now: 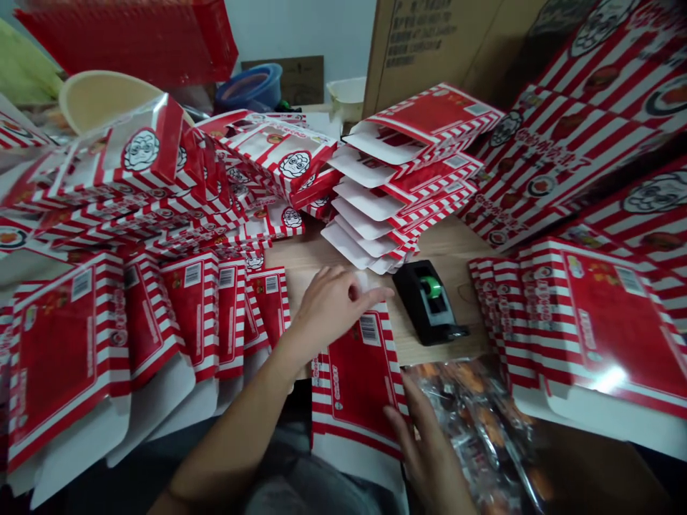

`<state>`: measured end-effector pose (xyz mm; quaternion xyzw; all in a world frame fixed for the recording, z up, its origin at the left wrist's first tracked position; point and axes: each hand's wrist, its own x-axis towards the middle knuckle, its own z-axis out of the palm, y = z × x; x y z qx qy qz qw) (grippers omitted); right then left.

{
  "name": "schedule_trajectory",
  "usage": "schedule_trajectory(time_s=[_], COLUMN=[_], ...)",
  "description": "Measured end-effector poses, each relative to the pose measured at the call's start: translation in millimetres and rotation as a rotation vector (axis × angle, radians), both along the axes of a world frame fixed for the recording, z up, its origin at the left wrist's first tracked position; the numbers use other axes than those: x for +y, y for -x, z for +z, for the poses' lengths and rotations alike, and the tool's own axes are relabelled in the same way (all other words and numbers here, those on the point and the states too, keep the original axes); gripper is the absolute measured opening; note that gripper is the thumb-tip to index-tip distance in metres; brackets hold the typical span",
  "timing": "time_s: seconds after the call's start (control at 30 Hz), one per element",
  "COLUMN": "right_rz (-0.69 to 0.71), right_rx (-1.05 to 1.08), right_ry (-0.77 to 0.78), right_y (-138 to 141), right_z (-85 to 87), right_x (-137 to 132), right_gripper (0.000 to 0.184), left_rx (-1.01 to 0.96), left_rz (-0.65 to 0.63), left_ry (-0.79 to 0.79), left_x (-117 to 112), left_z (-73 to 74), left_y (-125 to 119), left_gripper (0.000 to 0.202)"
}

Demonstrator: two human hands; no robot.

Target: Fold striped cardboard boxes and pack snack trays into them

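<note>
A: The left hand lies palm down, fingers spread, on the top end of a flat red-and-white striped cardboard box, near the bottom middle of the frame. And the right hand?

B: Its fingers rest against that box's right edge, low in the frame. The two hands are apart on the one box, and neither appears clamped round it. Pressing at both places seems to keep the box flat and steady.

A: What lies closest?

B: Just right of the box is one clear plastic bag of orange-brown pieces. Above it on a light wooden table stands one black tape dispenser with a green roll, probably placed there to be within easy reach.

A: And the other boxes?

B: At lower left, a fanned row of red striped boxes shows five barcodes, overlapped perhaps to save room. At upper centre, a stack of red striped boxes shows about six white flaps. At lower right, a fanned group of red striped boxes overlaps too tightly to count.
</note>
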<state>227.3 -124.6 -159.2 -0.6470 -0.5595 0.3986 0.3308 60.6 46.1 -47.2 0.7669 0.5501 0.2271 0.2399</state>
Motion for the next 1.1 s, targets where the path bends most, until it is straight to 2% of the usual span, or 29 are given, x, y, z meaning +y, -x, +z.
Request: schedule_trajectory(time_s=[0.07,0.17,0.27,0.33,0.5,0.6,0.73,0.8,0.9,1.03,1.1], right_rz=[0.096,0.153,0.177,0.171,0.148,0.143,0.095,0.076,0.003,-0.026,-0.092], right_rx=[0.045,0.102,0.183,0.276,0.379,0.426,0.589,0.691,0.758,0.814,0.818], right_ry=[0.023,0.072,0.084,0.107,0.217,0.194,0.169,0.218,0.269,0.325,0.329], right_y=[5,16,24,25,25,32,43,46,46,45,44], right_z=[9.4,28.7,46.0,53.7,61.4,60.8,60.6,62.7,65.6,63.8,61.4], right_x=[9,21,27,27,22,24,32,37,44,48,47], right_gripper=[0.046,0.057,0.065,0.062,0.058,0.055,0.062,0.055,0.038,0.037,0.034], left_rx=[0.028,0.170,0.273,0.243,0.128,0.136,0.094,0.077,0.105,0.161,0.078], left_rz=[-0.031,-0.112,-0.192,-0.221,-0.210,-0.187,-0.289,-0.315,-0.262,-0.267,-0.267], left_ry=[0.146,0.344,0.332,0.328,0.445,0.435,0.508,0.481,0.353,0.232,0.093], left_x=[-3,-13,-21,-24,-22,-20,-17,-19,-25,-34,-38], left_z=[11.4,23.7,29.6,30.5,30.4,31.5,31.8,30.1,26.5,23.9,20.4], left_y=[4,6,8,10,15,15,17,17,14,7,6], left_gripper=[0.049,0.048,0.044,0.039,0.045,0.043,0.041,0.044,0.048,0.046,0.039])
